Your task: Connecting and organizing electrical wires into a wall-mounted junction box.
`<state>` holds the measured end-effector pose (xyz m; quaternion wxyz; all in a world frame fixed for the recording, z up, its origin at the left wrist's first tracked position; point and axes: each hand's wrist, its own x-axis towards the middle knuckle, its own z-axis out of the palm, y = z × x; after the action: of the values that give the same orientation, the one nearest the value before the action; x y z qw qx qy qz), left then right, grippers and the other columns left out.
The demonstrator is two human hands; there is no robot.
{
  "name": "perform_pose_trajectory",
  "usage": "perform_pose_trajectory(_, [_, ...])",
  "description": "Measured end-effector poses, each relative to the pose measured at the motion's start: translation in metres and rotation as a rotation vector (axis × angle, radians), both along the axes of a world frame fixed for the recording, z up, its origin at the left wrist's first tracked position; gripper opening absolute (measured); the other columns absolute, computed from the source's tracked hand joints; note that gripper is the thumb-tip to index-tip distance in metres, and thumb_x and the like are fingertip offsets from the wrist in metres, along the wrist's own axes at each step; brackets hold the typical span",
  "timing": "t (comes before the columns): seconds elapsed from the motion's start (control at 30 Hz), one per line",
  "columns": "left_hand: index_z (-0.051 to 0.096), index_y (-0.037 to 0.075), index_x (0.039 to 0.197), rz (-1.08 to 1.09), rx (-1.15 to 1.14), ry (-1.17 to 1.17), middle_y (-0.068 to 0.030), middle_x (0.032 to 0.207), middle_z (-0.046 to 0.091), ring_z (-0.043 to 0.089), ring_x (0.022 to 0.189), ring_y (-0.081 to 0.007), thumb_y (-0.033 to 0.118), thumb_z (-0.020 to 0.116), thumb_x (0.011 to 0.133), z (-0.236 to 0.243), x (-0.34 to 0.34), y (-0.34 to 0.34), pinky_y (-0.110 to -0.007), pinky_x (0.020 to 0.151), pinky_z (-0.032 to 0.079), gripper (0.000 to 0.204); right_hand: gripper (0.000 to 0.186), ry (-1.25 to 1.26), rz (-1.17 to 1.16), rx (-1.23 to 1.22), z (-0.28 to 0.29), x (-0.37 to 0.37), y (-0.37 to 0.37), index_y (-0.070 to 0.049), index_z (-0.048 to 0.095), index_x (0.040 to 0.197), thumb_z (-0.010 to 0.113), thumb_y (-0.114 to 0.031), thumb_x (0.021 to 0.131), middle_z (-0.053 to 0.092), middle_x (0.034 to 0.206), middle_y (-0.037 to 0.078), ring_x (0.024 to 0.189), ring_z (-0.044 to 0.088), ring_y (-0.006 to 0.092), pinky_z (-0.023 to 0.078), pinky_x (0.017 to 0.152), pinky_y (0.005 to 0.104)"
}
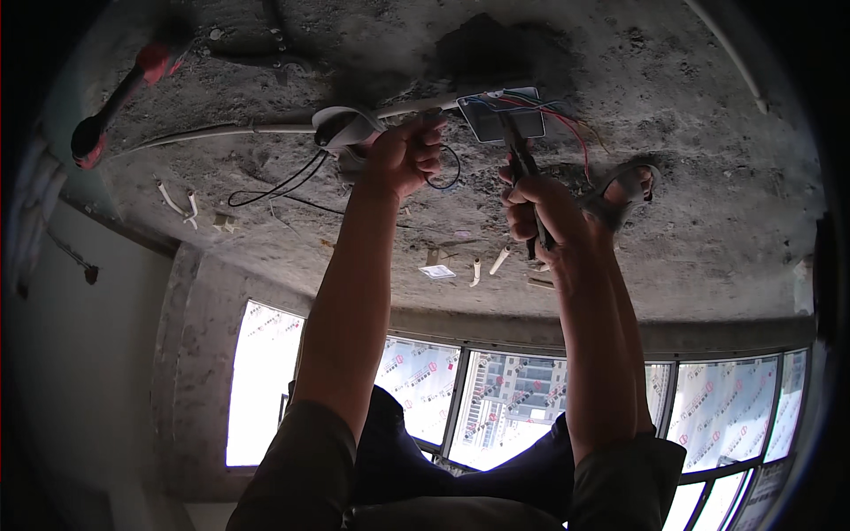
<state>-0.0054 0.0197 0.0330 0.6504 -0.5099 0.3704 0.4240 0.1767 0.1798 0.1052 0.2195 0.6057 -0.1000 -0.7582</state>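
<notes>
My right hand [549, 212] is closed around the dark handles of a pair of pliers [522, 155]. The jaws reach over a square box [505, 124] set in rough concrete. Thin blue, green and red wires [567, 120] cross the box and spill out past its right side. Left of the box, my left hand [407, 155] has its fingers curled shut on a black cable [459, 168]. More of the black cable trails in loops to the left. What the left fingertips pinch is partly hidden. A sandalled foot [343, 128] is just beyond my left hand.
A pale conduit [283, 129] runs along the concrete to the box. Another sandalled foot [627, 186] is right of my right hand. A long black-and-red tool [119, 106] lies far left. Short pipe stubs [499, 259] and a white card [436, 272] are nearby; windows [509, 398] show below.
</notes>
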Motion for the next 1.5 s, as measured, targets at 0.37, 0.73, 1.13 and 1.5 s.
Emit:
perform_pose_trajectory(0.37, [0.055, 0.007, 0.085, -0.31, -0.19, 0.347, 0.0097, 0.052, 0.023, 0.019, 0.041, -0.004, 0.019, 0.038, 0.093, 0.0, 0.024, 0.024, -0.021, 0.037, 0.017, 0.023, 0.032, -0.069, -0.064, 0.085, 0.009, -0.013, -0.02, -0.003, 0.052, 0.105, 0.054, -0.005, 0.073, 0.037, 0.058, -0.003, 0.043, 0.033, 0.0064, 0.025, 0.038, 0.0229])
perform_pose_trajectory(0.73, [0.058, -0.002, 0.097, 0.181, -0.219, 0.003, 0.0048, 0.052, 0.025, 0.022, 0.042, -0.0087, 0.028, 0.038, 0.099, -0.004, 0.01, 0.014, -0.024, 0.042, 0.021, 0.036, 0.034, 0.002, -0.033, 0.035, -0.004, 0.001, -0.008, -0.003, 0.052, 0.107, 0.056, -0.007, 0.074, 0.037, 0.057, -0.004, 0.043, 0.032, 0.006, 0.023, 0.039, 0.0223])
perform_pose_trajectory(1.13, [0.057, -0.005, 0.101, 0.315, -0.292, 0.245, 0.0044, 0.053, 0.033, 0.025, 0.041, -0.0082, 0.017, 0.046, 0.093, -0.004, 0.029, 0.017, -0.024, 0.042, 0.024, 0.026, 0.035, 0.036, -0.08, 0.022, -0.001, 0.013, -0.011, -0.004, 0.051, 0.106, 0.054, -0.002, 0.071, 0.037, 0.062, -0.004, 0.045, 0.03, 0.0058, 0.022, 0.04, 0.0222])
perform_pose_trajectory(1.5, [0.045, 0.011, 0.067, -0.517, -0.184, 0.463, 0.0032, 0.053, 0.035, 0.027, 0.039, -0.0072, 0.015, 0.045, 0.088, 0.002, 0.019, 0.028, -0.023, 0.035, 0.02, 0.021, 0.027, 0.024, -0.015, 0.012, -0.011, -0.002, 0.018, -0.004, 0.052, 0.099, 0.054, -0.003, 0.072, 0.038, 0.06, -0.003, 0.045, 0.032, 0.0057, 0.022, 0.039, 0.0222])
